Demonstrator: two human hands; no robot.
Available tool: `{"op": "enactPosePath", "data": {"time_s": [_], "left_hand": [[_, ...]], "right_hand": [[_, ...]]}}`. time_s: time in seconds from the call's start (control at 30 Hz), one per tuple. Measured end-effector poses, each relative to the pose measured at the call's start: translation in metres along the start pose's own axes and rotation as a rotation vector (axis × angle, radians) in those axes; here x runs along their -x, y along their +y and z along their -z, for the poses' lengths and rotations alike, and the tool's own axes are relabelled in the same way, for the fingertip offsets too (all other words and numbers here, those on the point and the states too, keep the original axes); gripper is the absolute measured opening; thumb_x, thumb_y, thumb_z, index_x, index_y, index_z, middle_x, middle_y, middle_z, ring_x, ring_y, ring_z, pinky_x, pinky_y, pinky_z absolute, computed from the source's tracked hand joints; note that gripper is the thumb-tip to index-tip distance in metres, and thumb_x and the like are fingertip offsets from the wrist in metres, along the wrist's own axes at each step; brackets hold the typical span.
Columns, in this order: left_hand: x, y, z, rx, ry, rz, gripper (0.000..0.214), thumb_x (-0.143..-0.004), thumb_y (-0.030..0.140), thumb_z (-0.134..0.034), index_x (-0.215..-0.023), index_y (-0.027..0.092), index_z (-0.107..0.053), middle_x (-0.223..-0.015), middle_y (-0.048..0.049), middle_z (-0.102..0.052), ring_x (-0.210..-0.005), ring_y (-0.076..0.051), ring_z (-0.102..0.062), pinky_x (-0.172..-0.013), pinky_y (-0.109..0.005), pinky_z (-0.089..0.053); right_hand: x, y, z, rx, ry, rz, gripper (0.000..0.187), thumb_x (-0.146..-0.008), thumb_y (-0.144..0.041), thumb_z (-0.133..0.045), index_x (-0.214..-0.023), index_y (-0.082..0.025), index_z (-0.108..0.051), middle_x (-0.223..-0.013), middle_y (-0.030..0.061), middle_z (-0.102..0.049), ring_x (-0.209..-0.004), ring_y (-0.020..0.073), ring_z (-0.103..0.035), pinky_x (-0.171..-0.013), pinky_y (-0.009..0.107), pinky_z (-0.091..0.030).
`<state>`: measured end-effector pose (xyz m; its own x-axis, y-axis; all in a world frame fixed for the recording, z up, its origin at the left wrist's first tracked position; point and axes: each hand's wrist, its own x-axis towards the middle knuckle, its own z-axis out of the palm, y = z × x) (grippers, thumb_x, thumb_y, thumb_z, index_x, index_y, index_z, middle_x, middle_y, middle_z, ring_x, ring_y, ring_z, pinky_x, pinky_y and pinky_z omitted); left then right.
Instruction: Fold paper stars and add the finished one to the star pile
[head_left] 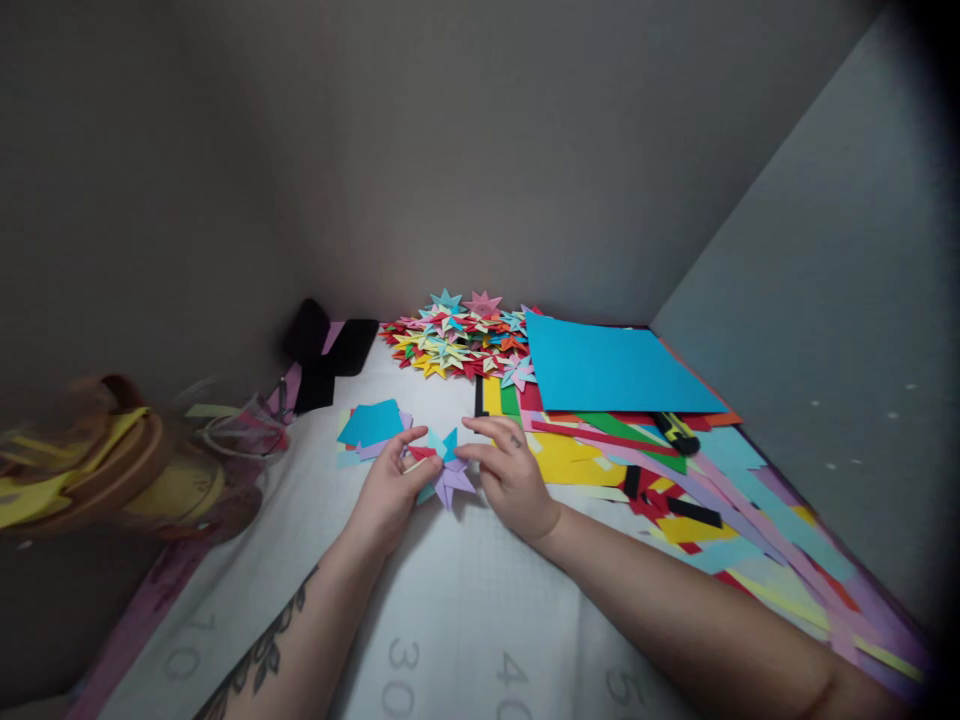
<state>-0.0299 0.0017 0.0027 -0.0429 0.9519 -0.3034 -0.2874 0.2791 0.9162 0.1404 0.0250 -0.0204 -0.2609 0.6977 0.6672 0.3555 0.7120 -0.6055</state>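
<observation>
One pointed star of folded purple, blue and red paper (451,480), located between two hands, over the white tabletop with grey numbers (465,600). Pinched in the left hand's (391,485) grip; close to the spread fingers of the right hand (514,485), contact impossible to tell. Probably best to press lightly, keeping sharp points unbent.

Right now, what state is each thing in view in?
Left hand: closed on the paper star
Right hand: at the star's edge, grip unclear
Paper star: held, points spread
Star pile: heaped
Paper squares: stacked askew
Blue sheet: lying on other papers
Cutter: partly covered by the sheet, blade unclear
Paper strips: loose, scattered
Brown item: too blurred to tell
</observation>
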Motion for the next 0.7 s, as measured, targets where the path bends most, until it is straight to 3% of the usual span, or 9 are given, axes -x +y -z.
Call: {"op": "enactPosePath", "data": {"time_s": [0.13, 0.27, 0.4, 0.57, 0.7], "left_hand": [[-0.004, -0.005, 0.001, -0.08, 0.057, -0.095, 0.059, -0.064, 0.03, -0.076, -0.114, 0.017, -0.047, -0.067, 0.0052, -0.06, -0.055, -0.006, -0.054, -0.055, -0.016, -0.039], [-0.003, -0.009, -0.001, -0.167, 0.065, -0.126, 0.049, -0.066, 0.03, -0.073, -0.105, 0.019, -0.045, -0.069, 0.005, -0.062, -0.054, -0.006, -0.054, -0.054, -0.017, -0.039], [-0.001, -0.013, -0.003, -0.187, 0.011, -0.132, 0.045, -0.069, 0.029, -0.071, -0.103, 0.021, -0.042, -0.071, 0.0045, -0.063, -0.055, -0.008, -0.056, -0.054, -0.018, -0.041], [0.0, -0.014, -0.005, -0.324, 0.003, -0.167, 0.045, -0.069, 0.027, -0.068, -0.106, 0.02, -0.044, -0.07, 0.0034, -0.062, -0.06, -0.011, -0.059, -0.057, -0.021, -0.042], [0.003, -0.012, -0.007, -0.331, 0.035, -0.167, 0.04, -0.068, 0.026, -0.067, -0.1, 0.021, -0.044, -0.067, 0.0047, -0.061, -0.054, -0.01, -0.057, -0.053, -0.02, -0.039]], "right_hand": [[0.004, 0.004, -0.005, -0.249, 0.035, -0.296, 0.031, -0.086, -0.012, -0.043, -0.11, -0.026, -0.055, -0.108, 0.0067, -0.062, -0.101, 0.0213, -0.058, -0.089, 0.042, -0.045], [0.007, 0.003, -0.014, -0.511, -0.083, -0.501, 0.029, -0.084, -0.023, -0.053, -0.113, -0.024, -0.047, -0.091, 0.0032, -0.061, -0.08, 0.0161, -0.06, -0.068, 0.029, -0.048], [0.008, 0.001, -0.02, -0.589, -0.123, -0.614, 0.031, -0.079, -0.021, -0.057, -0.108, -0.023, -0.045, -0.067, -0.0064, -0.047, -0.054, 0.0095, -0.047, -0.05, 0.021, -0.037], [0.008, -0.002, -0.019, -0.552, -0.054, -0.648, 0.028, -0.077, -0.018, -0.056, -0.103, -0.022, -0.045, -0.069, -0.0059, -0.048, -0.059, 0.0099, -0.048, -0.055, 0.022, -0.039], [0.009, -0.002, -0.018, -0.526, -0.083, -0.641, 0.027, -0.078, -0.019, -0.056, -0.104, -0.021, -0.046, -0.072, -0.0043, -0.051, -0.062, 0.0108, -0.051, -0.057, 0.023, -0.041]]}}
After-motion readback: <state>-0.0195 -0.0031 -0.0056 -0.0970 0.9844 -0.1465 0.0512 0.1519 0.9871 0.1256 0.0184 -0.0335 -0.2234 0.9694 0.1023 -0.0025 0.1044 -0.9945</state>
